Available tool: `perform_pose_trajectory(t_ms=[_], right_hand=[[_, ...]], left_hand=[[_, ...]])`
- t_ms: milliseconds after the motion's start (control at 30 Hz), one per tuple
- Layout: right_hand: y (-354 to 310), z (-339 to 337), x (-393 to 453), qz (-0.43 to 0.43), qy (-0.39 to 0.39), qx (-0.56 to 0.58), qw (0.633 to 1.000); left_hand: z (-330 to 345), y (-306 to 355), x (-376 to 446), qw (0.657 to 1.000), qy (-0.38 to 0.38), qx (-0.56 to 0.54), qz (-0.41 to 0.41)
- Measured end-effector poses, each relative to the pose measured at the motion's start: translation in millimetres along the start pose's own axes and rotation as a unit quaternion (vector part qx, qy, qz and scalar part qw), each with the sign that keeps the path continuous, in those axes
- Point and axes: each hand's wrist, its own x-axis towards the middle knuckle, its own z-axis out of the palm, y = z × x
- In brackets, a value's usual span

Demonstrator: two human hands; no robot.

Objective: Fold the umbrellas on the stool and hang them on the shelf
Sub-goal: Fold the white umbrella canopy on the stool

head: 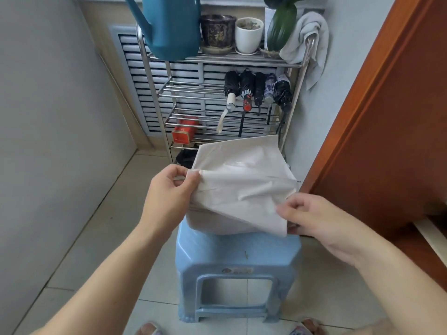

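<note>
Your left hand (173, 187) and right hand (303, 213) each pinched the limp cream fabric umbrella (242, 187); light, floppy, best gripped along its ribs.

A teal watering can (169, 25) stands at the left of the top tier. Right of it come a dark patterned pot (217, 32), a white pot (249, 35) and a green plant (281, 25). Further right hangs a pale towel (307, 42). Well below the can sits a red tin (185, 130), perhaps tea.
</note>
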Motion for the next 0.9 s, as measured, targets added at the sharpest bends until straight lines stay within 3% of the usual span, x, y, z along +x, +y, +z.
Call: perform_pose_trajectory(t_ms=[67, 133, 233, 333, 400, 467, 633, 733, 900], right_hand=[[-13, -8, -2, -0.084, 0.016, 0.118, 0.989], [-19, -17, -3, -0.169, -0.003, 0.141, 0.975], [-18, -21, 2, -0.223, 0.032, 0.058, 0.973], [-12, -18, 18, -0.205, 0.156, -0.107, 0.960], [-13, -17, 23, -0.140, 0.178, -0.134, 0.965], [-13, -15, 25, -0.083, 0.131, -0.130, 0.979], [-8, -16, 29, -0.046, 0.143, -0.058, 0.987], [-17, -12, 20, -0.085, 0.053, 0.035, 0.994], [-26, -13, 11, -0.209, 0.161, 0.021, 0.964]], left_hand=[[-3, 5, 6, 1.000, -0.013, 0.007, -0.010], [-8, 6, 13, 0.994, -0.076, -0.077, -0.018], [-19, 6, 15, 0.963, -0.176, -0.203, -0.008], [-21, 5, 10, 0.962, -0.222, -0.156, 0.036], [-22, 2, 9, 0.968, -0.214, -0.121, 0.047], [-22, 1, 8, 0.973, -0.197, -0.107, 0.048], [-24, 0, 5, 0.981, -0.155, -0.099, 0.058], [-25, 0, 2, 0.981, -0.149, -0.108, 0.057], [-28, -4, 0, 0.990, -0.115, -0.015, 0.084]])
